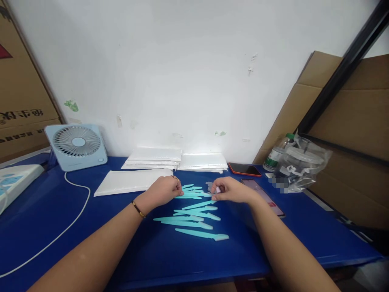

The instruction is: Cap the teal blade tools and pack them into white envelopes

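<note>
Several turquoise eyebrow razors (202,234) lie in a loose column on the blue table, their handles to the left and pale blade ends to the right. At the far end of the column, my left hand (164,190) is closed, thumb and forefinger pinching the handle end of one razor. My right hand (229,190) has its fingers curled together by the blade ends. A small pale piece shows between those fingers, too small to make out. Just behind them sit some small clear pieces (209,185), partly hidden by my right hand.
White flat packs (152,157) are stacked along the wall, and one white pack (121,181) lies in front. A light blue fan (79,142) with a white cable stands left. Two phones (246,169), a bottle (275,156) and a bagged container (300,162) are right.
</note>
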A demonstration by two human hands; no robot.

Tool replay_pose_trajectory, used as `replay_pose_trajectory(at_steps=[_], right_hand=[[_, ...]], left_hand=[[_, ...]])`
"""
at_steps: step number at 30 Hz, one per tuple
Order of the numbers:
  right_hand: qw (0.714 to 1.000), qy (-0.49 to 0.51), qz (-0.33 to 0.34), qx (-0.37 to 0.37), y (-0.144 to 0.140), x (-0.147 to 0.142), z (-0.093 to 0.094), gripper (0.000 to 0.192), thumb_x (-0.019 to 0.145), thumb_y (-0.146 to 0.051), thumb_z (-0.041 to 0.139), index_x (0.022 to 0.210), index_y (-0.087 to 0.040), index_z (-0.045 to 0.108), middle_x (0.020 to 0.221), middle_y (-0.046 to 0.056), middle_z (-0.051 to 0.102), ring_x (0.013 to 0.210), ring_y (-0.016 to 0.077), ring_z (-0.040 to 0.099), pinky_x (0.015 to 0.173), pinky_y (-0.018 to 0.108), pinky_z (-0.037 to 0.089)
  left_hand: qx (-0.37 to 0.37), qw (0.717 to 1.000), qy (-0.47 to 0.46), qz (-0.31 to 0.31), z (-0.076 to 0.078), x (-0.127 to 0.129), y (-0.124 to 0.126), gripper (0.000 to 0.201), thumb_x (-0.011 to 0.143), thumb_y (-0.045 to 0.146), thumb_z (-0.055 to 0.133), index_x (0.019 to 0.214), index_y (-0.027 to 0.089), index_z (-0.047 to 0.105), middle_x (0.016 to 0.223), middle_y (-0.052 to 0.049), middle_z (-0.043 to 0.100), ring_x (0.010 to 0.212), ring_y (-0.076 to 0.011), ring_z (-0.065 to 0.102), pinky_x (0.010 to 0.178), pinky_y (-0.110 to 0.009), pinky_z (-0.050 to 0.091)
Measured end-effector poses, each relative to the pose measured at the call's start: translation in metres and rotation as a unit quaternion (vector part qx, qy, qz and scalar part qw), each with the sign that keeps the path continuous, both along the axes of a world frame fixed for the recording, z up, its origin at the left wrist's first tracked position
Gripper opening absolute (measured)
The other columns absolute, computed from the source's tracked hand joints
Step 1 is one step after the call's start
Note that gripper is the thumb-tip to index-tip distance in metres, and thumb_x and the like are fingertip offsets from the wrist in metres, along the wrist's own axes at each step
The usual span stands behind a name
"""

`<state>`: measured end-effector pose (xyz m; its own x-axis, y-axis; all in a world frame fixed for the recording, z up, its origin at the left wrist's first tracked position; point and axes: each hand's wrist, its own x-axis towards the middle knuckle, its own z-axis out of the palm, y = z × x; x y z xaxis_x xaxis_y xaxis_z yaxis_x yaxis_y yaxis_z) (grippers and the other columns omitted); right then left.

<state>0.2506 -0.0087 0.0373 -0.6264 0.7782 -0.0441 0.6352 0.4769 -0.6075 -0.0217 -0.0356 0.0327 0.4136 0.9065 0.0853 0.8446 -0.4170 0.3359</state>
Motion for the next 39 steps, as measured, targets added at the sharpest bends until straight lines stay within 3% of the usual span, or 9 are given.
replay_pose_trajectory(at_steps=[6,12,19,23,26,32,35,39], right_hand=[[1.0,0.014,0.026,-0.001,0.004,-0.006,-0.008,0.029,0.075,-0.043,0.06,0.075,-0.015,0.067,0.063,0.0,0.056,0.057,0.0104,0.046,0.052,0.022,0.034],[0.997,-0.017,-0.042,0.056,0.014,0.016,-0.006,0.025,0.072,-0.04,0.065,0.08,-0.016,0.068,0.076,0.003,0.061,0.068,0.0146,0.053,0.059,0.024,0.038],[0.995,-0.068,0.061,0.051,0.007,0.006,-0.008,0.02,0.064,-0.032,0.072,0.078,-0.019,0.067,0.083,0.002,0.056,0.071,0.0135,0.053,0.062,0.024,0.04],[0.995,-0.044,0.079,0.044,0.003,-0.007,-0.013,0.018,0.068,-0.034,0.069,0.074,-0.017,0.065,0.079,0.002,0.057,0.069,0.013,0.052,0.059,0.023,0.039],[0.996,-0.022,0.062,0.053,0.004,-0.008,-0.013,0.02,0.07,-0.036,0.068,0.074,-0.017,0.065,0.079,0.002,0.057,0.067,0.0123,0.052,0.057,0.022,0.038],[0.994,-0.025,-0.063,0.082,0.011,0.007,-0.007,0.026,0.065,-0.039,0.071,0.075,-0.016,0.065,0.07,0.001,0.057,0.062,0.0125,0.05,0.054,0.022,0.035],[0.997,-0.025,0.001,0.07,0.004,0.004,-0.004,0.029,0.063,-0.04,0.072,0.079,-0.017,0.066,0.078,0.002,0.058,0.069,0.0133,0.053,0.058,0.022,0.038],[0.992,-0.06,0.102,0.048,-0.007,-0.013,-0.004,0.02,0.065,-0.035,0.071,0.074,-0.018,0.067,0.076,0.001,0.057,0.067,0.0119,0.052,0.057,0.021,0.038]], left_hand=[[0.003,1.0,-0.012,-0.013,-0.002,0.002,0.0,0.021,0.078,0.038,0.051,0.074,0.022,0.065,0.08,0.0,0.065,0.069,-0.0144,0.056,0.06,-0.024,0.036],[-0.007,0.999,0.007,0.032,-0.004,-0.007,0.007,0.019,0.074,0.038,0.055,0.073,0.022,0.064,0.079,-0.001,0.065,0.071,-0.0156,0.056,0.059,-0.024,0.036],[0.005,0.999,-0.014,-0.05,-0.005,0.011,-0.006,0.032,0.075,0.052,0.055,0.084,0.023,0.066,0.082,0.0,0.062,0.071,-0.0149,0.056,0.06,-0.024,0.036],[0.009,0.997,0.003,-0.08,-0.009,0.02,-0.009,0.022,0.079,0.04,0.054,0.079,0.023,0.067,0.078,0.0,0.063,0.07,-0.0143,0.056,0.062,-0.024,0.036],[0.028,0.997,0.023,-0.07,-0.007,0.018,-0.006,0.019,0.08,0.031,0.052,0.07,0.021,0.066,0.077,0.0,0.065,0.067,-0.0135,0.056,0.063,-0.024,0.035],[0.066,0.996,0.063,0.002,0.005,0.0,0.0,0.017,0.079,0.026,0.051,0.071,0.021,0.066,0.077,0.0,0.065,0.068,-0.0141,0.056,0.063,-0.026,0.034],[0.048,0.998,0.038,-0.001,0.006,0.001,-0.002,0.016,0.077,0.034,0.054,0.078,0.023,0.067,0.077,0.0,0.064,0.068,-0.0142,0.056,0.061,-0.024,0.035],[0.006,0.998,0.013,-0.061,0.002,0.013,-0.012,0.025,0.074,0.046,0.057,0.08,0.023,0.068,0.079,0.0,0.064,0.07,-0.014,0.056,0.059,-0.023,0.035]])
